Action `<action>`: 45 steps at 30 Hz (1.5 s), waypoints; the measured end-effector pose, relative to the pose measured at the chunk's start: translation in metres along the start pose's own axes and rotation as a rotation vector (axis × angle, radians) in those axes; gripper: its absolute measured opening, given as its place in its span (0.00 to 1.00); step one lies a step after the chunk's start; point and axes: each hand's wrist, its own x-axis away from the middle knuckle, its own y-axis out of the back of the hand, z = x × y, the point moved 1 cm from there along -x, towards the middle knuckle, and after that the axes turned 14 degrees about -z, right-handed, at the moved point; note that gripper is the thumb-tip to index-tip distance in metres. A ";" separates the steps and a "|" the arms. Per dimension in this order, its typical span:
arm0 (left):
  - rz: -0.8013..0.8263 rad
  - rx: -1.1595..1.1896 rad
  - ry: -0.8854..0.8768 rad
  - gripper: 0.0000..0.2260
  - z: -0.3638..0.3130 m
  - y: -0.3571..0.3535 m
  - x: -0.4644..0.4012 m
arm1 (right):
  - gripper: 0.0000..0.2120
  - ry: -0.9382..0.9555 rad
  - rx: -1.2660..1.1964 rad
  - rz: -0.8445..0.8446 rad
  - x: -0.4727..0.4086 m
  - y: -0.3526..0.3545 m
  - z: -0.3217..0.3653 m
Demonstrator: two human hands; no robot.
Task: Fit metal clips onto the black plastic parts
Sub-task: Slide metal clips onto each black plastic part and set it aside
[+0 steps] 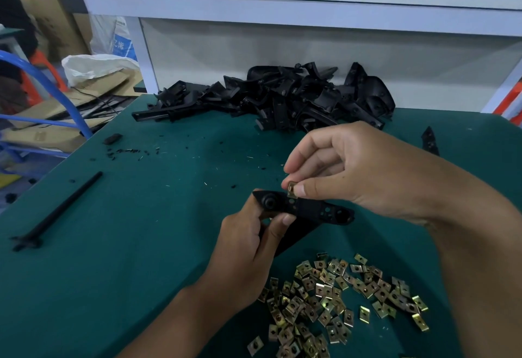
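Observation:
My left hand (248, 242) grips a black plastic part (313, 209) by its left end, holding it just above the green table (127, 244). My right hand (347, 168) pinches a small brass-coloured metal clip (291, 190) between thumb and fingers, pressed against the part's upper edge near its left end. A scattered heap of several loose metal clips (339, 295) lies on the table below my hands. A pile of black plastic parts (282, 97) sits at the back of the table.
A long black plastic rod (56, 210) lies at the left of the table, with small black scraps (127, 151) behind it. One black part (430, 140) lies at the right. A white shelf frame (282, 10) stands behind. Cardboard and a blue rail (50, 86) are off the left edge.

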 end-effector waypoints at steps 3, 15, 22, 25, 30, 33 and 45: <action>-0.005 -0.001 -0.009 0.04 0.001 -0.001 0.001 | 0.05 0.002 -0.005 0.002 0.000 0.001 0.000; -0.018 -0.036 0.020 0.05 0.008 0.000 0.002 | 0.05 -0.021 0.167 -0.054 0.003 -0.005 0.002; 0.050 -0.091 -0.021 0.06 0.014 -0.002 0.004 | 0.07 0.038 0.392 -0.105 0.012 -0.012 0.001; 0.005 0.002 0.030 0.07 0.011 -0.001 0.003 | 0.08 0.055 0.404 -0.101 0.012 -0.015 0.001; -0.046 -0.001 0.059 0.07 0.008 -0.002 0.001 | 0.10 0.031 0.327 -0.009 0.005 -0.007 0.002; -0.074 0.013 0.089 0.07 0.007 -0.002 -0.001 | 0.09 -0.006 0.289 -0.050 0.001 0.019 -0.008; -0.011 0.012 0.156 0.10 0.012 -0.001 -0.002 | 0.10 -0.298 0.555 0.207 -0.038 -0.019 -0.102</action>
